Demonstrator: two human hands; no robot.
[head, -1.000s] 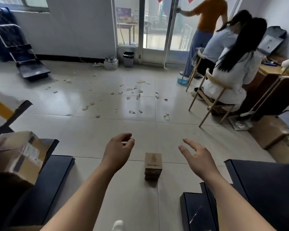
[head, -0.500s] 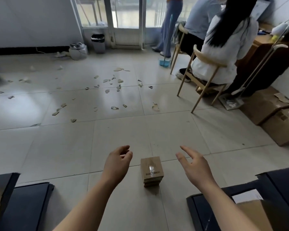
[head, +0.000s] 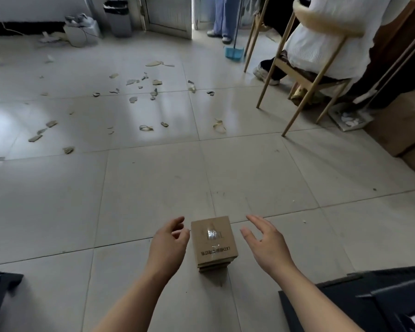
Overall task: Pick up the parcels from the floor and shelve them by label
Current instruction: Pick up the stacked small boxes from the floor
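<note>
Just between left hand [head: 169,245] and right hand [head: 267,243], parcel [head: 213,240] shows print upside-down.

We have one head-worn view, looking steeply forward and down at the tiled floor [head: 153,188], close above both forearms.

Left grip [head: 169,242] extended forward, fingers loosely curled; right grip [head: 267,242] extended, fingers [head: 255,220] straight, palm inward.

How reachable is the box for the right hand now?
Probably yes. The right hand is open, just right of the box, palm facing it. Only bare floor shows in the gap, and the box's right side is unobstructed.
</note>
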